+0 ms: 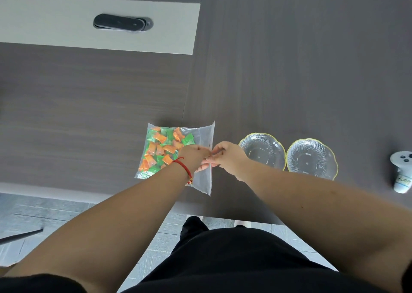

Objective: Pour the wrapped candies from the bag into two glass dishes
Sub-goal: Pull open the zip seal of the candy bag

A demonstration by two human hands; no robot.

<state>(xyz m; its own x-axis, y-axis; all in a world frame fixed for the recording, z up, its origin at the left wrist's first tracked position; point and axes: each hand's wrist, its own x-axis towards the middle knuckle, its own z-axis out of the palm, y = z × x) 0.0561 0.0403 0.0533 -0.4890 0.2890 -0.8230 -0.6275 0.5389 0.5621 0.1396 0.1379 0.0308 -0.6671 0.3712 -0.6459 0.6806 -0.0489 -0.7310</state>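
Observation:
A clear plastic bag [201, 136] lies flat on the dark table, its right edge being the mouth. Orange and green wrapped candies [163, 149] fill its left half. My left hand [194, 156], with a red string on the wrist, pinches the bag's mouth edge. My right hand [228, 157] pinches the same edge from the other side, fingertips almost meeting the left's. To the right stand two glass dishes with yellow rims, side by side: the near one [263, 151] just beyond my right hand and the far one [311, 158]. Both dishes hold nothing.
The table [289, 80] has a front edge close to my body. A white controller-like device [402, 172] lies at the far right. A black oval cable cover [122, 22] sits in a pale strip at the back left. Tiled floor shows below.

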